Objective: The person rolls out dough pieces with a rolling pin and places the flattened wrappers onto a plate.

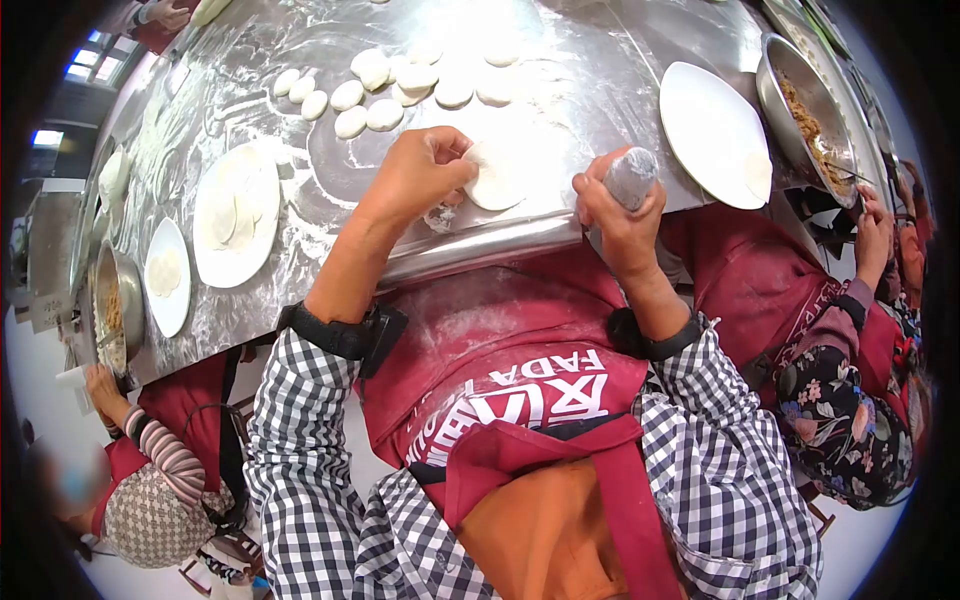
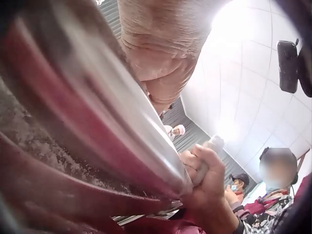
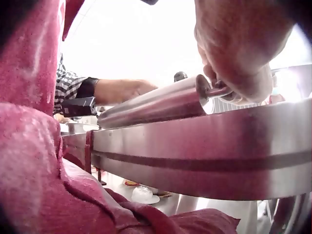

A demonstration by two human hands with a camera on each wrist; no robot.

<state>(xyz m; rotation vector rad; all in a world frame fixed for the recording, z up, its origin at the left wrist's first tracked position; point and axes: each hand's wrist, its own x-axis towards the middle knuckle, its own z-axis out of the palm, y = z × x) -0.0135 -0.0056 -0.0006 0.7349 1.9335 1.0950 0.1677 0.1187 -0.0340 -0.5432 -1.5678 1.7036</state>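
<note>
My left hand [image 1: 425,172] is over the floured table, thumb and fingertips pinching the left edge of a flat round dough wrapper [image 1: 498,182]. A thick metal rolling pin [image 1: 490,246] lies along the table's front edge, just below the wrapper. My right hand [image 1: 625,215] is curled round the handle at its right end, the grey handle tip [image 1: 632,176] sticking up out of the fist. In the right wrist view the shiny roller [image 3: 156,105] and my right hand [image 3: 239,53] on its handle show up close. Several small dough pieces [image 1: 385,114] lie beyond my left hand.
To the left stand an oval plate [image 1: 262,165] of stacked wrappers and a smaller plate [image 1: 172,318]. On the right are a white plate [image 1: 700,120] and a metal bowl [image 1: 775,75] of brown filling. People in aprons stand close on both sides.
</note>
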